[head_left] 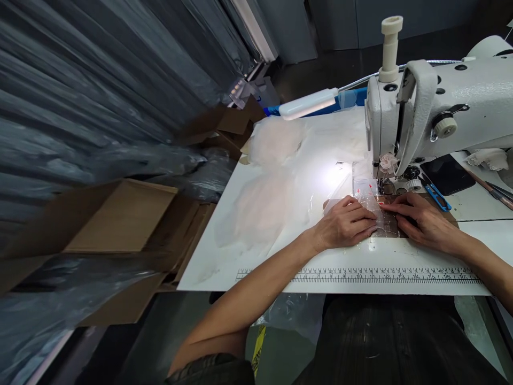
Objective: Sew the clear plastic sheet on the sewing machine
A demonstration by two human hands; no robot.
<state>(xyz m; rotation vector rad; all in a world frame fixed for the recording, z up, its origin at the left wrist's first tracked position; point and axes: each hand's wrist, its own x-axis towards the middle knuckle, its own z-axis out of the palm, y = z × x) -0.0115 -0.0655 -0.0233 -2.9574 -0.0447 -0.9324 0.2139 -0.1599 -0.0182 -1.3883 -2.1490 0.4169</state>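
Left hand (347, 222) bunched, grip unclear, right hand (428, 223) spread on sheer fabric (366, 203) near tabletop's (425, 258) front edge; slippage by sewing machine (473, 99) could pucker it.

Sheer material (366, 202) partly hidden under the left hand (347, 222).
Beyond the right hand (428, 222), the sewing machine (476, 101) runs out of frame.

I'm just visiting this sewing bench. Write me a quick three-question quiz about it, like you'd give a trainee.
1. True or false: the printed ruler runs along the near edge of the white table.
2. Which is nearer the blue tool, the left hand or the right hand?
3. The left hand touches: a) a cardboard box, b) a translucent sheet, c) a curtain?

Key: 1. True. 2. The right hand. 3. b.
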